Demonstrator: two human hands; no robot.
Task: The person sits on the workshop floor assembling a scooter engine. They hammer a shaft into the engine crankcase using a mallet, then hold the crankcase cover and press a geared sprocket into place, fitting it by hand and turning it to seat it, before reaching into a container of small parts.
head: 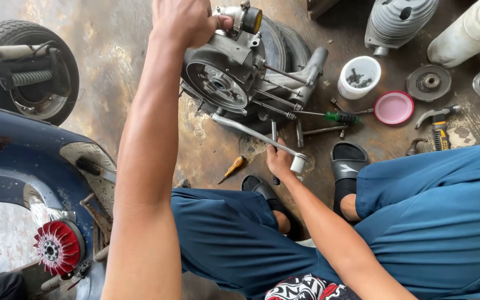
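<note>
Left hand (181,21) grips ribbed grey metal engine casing (226,72); right hand (279,161) holds steel lever (251,132).

Two containers count as packages here. A small white round tub (359,77) stands open on the floor, well to the right of the right grip (279,161) and farther from the person, with dark small parts inside. Its round pink lid (394,107) lies flat just beside it. No labels, signs or screens show.

Grey engine case (234,72) w/ studs, tilted upright on floor; long steel wrench (254,133) at base.
</note>
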